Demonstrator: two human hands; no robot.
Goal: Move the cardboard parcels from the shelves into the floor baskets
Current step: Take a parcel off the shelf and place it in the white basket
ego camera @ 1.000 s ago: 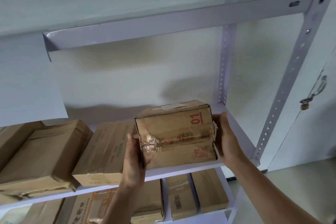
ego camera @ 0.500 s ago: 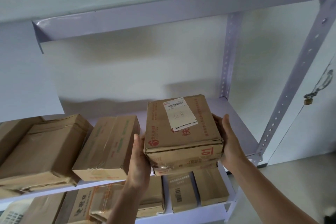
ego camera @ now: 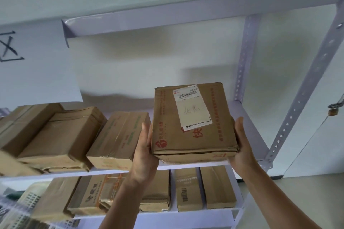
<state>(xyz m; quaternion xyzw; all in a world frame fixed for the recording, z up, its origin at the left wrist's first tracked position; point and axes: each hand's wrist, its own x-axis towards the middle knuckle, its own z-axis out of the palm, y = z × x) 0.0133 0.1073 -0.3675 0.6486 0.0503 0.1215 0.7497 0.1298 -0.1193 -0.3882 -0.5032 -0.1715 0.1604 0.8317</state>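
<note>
A brown cardboard parcel (ego camera: 193,122) with a white shipping label and red print is held just above the front edge of the white metal shelf (ego camera: 247,115), its labelled face tilted toward me. My left hand (ego camera: 144,150) grips its left side, thumb pointing up. On the parcel's right side, my right hand (ego camera: 242,147) grips near the lower corner. The fingers of both hands are hidden behind and under the parcel. A pale perforated basket (ego camera: 28,199) shows at the lower left.
More parcels lie on the same shelf to the left: one (ego camera: 119,139) beside my left hand, a stack (ego camera: 61,135) further left. Several parcels (ego camera: 188,189) stand on the shelf below. A perforated upright (ego camera: 297,102) and a padlocked door (ego camera: 333,110) are at the right.
The parcel has come up off the shelf and tipped, so its labelled top now faces me instead of its taped side. Both hands stayed on its sides.
</note>
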